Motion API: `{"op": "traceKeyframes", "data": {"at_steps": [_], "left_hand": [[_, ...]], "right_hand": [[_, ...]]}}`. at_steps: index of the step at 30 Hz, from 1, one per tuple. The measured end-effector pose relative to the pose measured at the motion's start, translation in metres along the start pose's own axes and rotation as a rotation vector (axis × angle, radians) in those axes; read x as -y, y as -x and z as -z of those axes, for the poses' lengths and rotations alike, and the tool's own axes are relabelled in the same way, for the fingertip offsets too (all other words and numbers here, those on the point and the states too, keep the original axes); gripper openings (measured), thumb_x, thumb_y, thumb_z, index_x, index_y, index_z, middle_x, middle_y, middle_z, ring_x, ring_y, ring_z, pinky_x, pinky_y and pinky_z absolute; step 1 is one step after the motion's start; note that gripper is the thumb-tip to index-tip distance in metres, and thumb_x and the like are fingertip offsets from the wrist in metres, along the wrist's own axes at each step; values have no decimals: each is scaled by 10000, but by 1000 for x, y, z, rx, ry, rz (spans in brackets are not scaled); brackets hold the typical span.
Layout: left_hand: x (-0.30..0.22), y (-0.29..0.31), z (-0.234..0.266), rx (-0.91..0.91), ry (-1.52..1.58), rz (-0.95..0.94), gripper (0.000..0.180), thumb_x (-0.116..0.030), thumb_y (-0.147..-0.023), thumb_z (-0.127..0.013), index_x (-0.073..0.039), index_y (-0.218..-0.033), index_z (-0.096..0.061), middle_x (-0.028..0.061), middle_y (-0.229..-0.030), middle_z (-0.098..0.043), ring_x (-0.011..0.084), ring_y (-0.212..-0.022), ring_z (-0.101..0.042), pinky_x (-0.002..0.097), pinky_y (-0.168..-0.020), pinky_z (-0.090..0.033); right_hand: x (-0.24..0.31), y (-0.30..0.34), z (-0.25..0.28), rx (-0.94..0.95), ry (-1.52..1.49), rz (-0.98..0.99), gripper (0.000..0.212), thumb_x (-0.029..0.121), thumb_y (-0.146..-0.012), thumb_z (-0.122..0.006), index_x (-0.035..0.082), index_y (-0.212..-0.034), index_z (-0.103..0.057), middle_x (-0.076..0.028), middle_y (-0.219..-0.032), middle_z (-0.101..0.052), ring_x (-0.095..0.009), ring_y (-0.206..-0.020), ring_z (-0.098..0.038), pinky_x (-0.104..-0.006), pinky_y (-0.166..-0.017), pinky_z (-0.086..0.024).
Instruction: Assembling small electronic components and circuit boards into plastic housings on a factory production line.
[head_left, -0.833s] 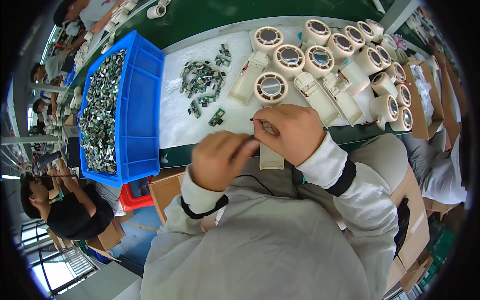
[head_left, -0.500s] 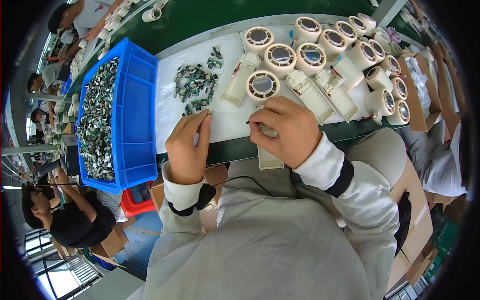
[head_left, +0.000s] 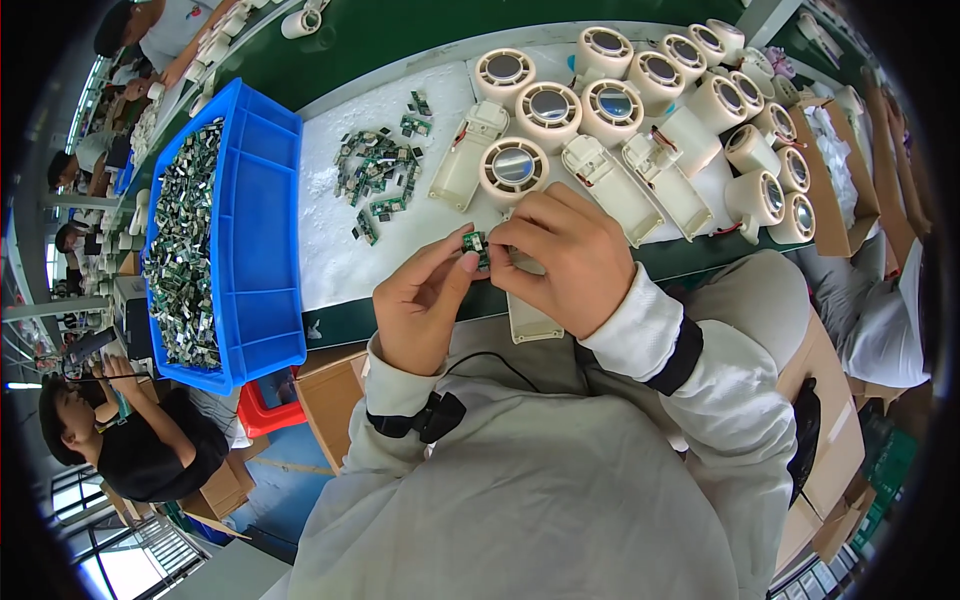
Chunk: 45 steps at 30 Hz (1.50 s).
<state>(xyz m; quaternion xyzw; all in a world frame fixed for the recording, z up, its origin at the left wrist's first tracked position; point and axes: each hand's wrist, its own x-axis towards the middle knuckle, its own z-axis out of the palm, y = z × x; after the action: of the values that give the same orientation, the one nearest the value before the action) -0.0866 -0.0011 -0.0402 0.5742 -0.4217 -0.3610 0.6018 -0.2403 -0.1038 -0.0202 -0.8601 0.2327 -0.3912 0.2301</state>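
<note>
My left hand (head_left: 425,305) holds a small green circuit board (head_left: 476,246) between thumb and fingers, just over the table's near edge. My right hand (head_left: 565,260) meets it from the other side, thumb and forefinger pinched at the board's edge; what lies between those fingertips is too small to make out. Beneath the right hand a cream plastic housing (head_left: 534,324) juts out over the table edge, its upper part mostly covered by that hand. A loose pile of circuit boards (head_left: 375,165) lies beyond my left hand on the white foam sheet (head_left: 325,240).
To the left stands a blue bin (head_left: 262,240) heaped with circuit boards. Open cream housings (head_left: 612,190) and several round-topped cream units (head_left: 549,106) crowd the far right side. An open carton (head_left: 835,180) sits at the right; a co-worker in black (head_left: 165,440) is at the left.
My left hand has moved right, from beside the pile to my right hand, and a circuit board now shows in its fingers. My right hand has stayed nearly in place.
</note>
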Motion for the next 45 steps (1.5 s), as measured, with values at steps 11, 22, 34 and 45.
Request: {"op": "traceKeyframes", "data": {"at_steps": [11,22,34,45], "left_hand": [[0,3,2,-6,-326,-190,280,34,-916,-664,-5,-1191,-693,130,-1058,-699,118,-882,-635,220,-759,-499],[4,11,-8,-72,-520,-288,320,40,-898,-680,-20,-1213,-692,147,-1016,-679,167,-862,-663,256,-742,-522],[11,-7,-11,-132,-85,-149,301,45,-928,-644,32,-1229,-660,128,-1076,-665,130,-899,-644,246,-780,-521],[14,-7,-3,-5,156,-44,288,45,-952,-612,40,-1238,-638,127,-1127,-662,146,-981,-659,265,-848,-540]], "right_hand": [[-4,0,1,60,-11,64,143,33,-687,-751,40,-801,-667,-47,-763,-571,-234,-739,-569,-350,-654,-493],[4,1,-1,26,-84,23,130,-5,-701,-742,22,-789,-650,-56,-712,-552,-226,-653,-563,-342,-574,-470],[-3,-6,16,33,-127,-61,141,4,-782,-745,33,-916,-712,-56,-700,-574,-198,-603,-558,-328,-546,-456],[-4,-6,32,354,-90,115,220,56,-797,-774,73,-1014,-746,-48,-830,-647,-218,-728,-606,-328,-637,-488]]}}
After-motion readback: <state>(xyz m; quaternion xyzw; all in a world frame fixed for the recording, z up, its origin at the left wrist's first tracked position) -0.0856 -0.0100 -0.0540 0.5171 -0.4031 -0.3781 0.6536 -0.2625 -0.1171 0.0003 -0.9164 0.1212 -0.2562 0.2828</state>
